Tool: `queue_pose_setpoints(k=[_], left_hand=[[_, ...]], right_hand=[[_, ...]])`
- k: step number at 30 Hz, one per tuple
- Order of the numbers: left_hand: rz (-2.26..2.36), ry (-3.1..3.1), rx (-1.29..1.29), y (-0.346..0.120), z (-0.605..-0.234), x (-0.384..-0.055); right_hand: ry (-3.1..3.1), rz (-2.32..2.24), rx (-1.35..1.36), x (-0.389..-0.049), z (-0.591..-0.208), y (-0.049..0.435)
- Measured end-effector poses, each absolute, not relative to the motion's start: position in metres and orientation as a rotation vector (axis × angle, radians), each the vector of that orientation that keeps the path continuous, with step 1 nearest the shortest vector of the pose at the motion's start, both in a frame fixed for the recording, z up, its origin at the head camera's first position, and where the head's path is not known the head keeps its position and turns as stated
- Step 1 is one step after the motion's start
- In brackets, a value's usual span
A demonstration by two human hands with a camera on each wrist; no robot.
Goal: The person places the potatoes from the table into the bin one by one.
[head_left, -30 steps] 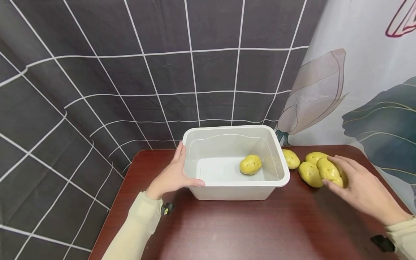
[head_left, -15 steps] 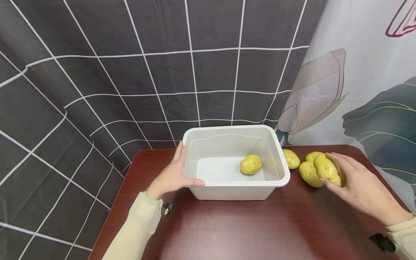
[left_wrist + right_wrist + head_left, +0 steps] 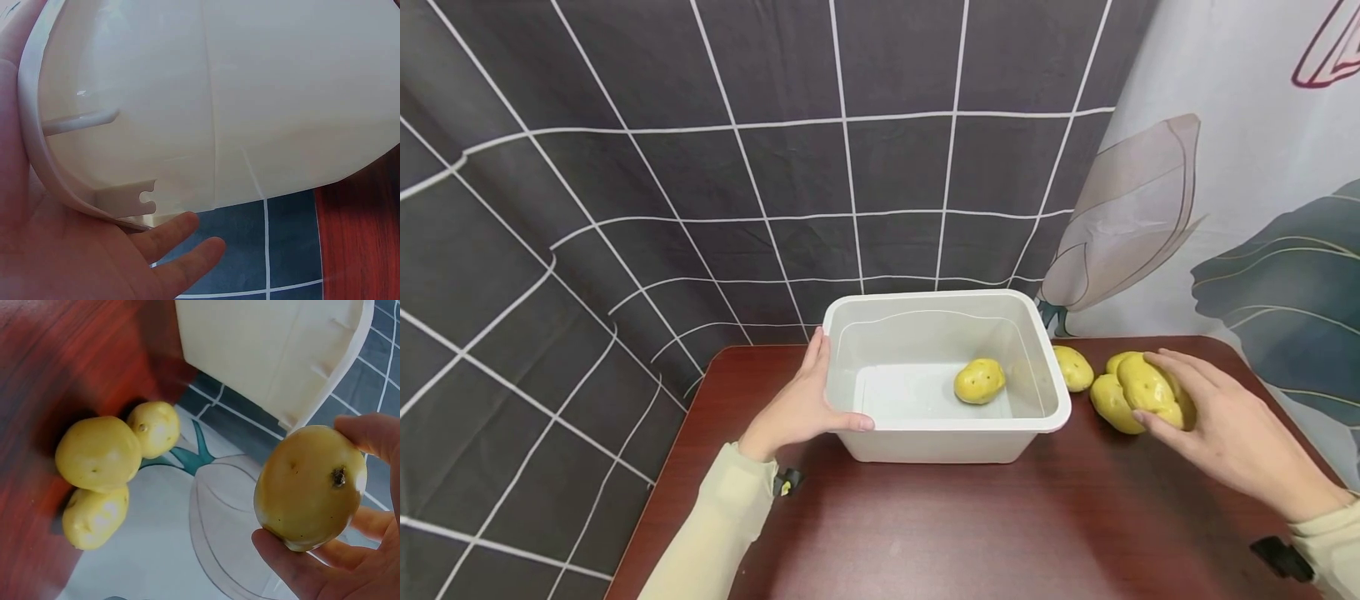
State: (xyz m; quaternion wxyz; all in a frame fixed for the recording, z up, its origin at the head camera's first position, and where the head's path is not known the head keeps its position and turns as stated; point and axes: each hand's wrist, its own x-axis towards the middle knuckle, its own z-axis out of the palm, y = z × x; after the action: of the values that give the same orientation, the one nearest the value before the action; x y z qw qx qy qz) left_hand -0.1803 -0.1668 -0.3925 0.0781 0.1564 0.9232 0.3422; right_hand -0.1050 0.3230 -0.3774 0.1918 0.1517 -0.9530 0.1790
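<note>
My right hand (image 3: 1247, 429) holds a yellow potato (image 3: 1150, 385) between thumb and fingers, above the table. In the right wrist view the same potato (image 3: 310, 487) shows a dark spot. Three more potatoes lie on the table: one beside the bin (image 3: 1073, 369), one partly hidden behind the held one (image 3: 1116, 362), and one in front of it (image 3: 1112, 404). Inside the white plastic bin (image 3: 947, 446) sits another potato (image 3: 980, 381). My left hand (image 3: 793, 417) rests against the bin's front left corner, thumb along the front rim and fingers straight along the left side.
The reddish-brown table (image 3: 917, 533) holds everything. Behind it hangs a dark curtain (image 3: 895, 167) with white grid lines, close to the bin's back. At the right a light curtain (image 3: 1247, 275) with leaf prints borders the table.
My right hand has shifted slightly left with the potato, which now covers more of the potatoes behind it. The left hand and the bin have kept their place.
</note>
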Motion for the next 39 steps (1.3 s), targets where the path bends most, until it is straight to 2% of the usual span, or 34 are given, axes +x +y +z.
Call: queue_pose_setpoints(k=[39], left_hand=[[0.994,2.778,0.472,-0.167,-0.393,-0.18]], right_hand=[[-2.647,0.505,0.496,-0.107,-0.36,0.295]])
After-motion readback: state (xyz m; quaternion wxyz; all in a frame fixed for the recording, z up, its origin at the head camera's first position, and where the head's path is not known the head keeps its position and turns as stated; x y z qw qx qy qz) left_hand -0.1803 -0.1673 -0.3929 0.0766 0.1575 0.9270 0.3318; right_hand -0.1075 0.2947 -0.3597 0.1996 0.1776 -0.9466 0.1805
